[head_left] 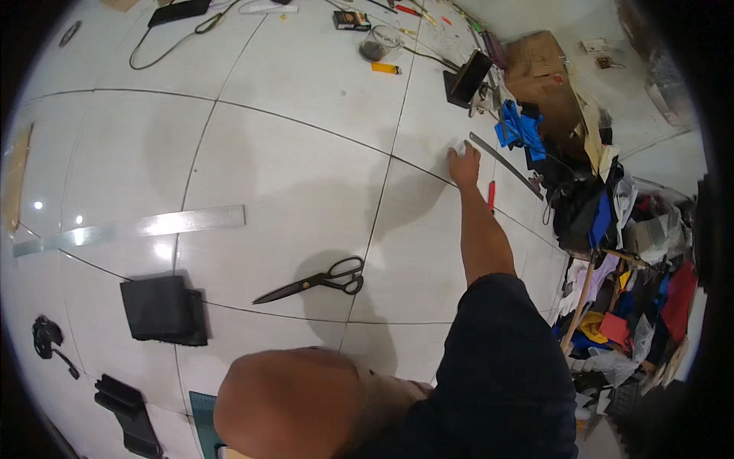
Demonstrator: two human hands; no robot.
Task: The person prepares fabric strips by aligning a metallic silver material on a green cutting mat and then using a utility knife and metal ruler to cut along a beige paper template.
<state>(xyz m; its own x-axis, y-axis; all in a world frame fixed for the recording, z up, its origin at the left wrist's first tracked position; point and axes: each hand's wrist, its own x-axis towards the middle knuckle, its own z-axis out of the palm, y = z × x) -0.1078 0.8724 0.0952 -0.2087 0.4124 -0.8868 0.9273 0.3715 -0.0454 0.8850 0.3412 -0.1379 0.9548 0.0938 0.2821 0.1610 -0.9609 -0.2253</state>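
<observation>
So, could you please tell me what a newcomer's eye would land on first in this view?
Probably the right hand, stretched far out across the white tiled floor and resting on a small white object beside a red pen. Next, the black scissors lying open in the middle, with a long metal ruler to their left. Along the right edge sits a colourful heap of fabric scraps.

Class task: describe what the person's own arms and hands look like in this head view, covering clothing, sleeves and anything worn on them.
Only the right arm shows. A dark navy short sleeve covers the upper arm and ends near the elbow. The forearm is bare, and so is the right hand: no glove, and no watch or band that I can make out. The left hand is out of view.
</observation>
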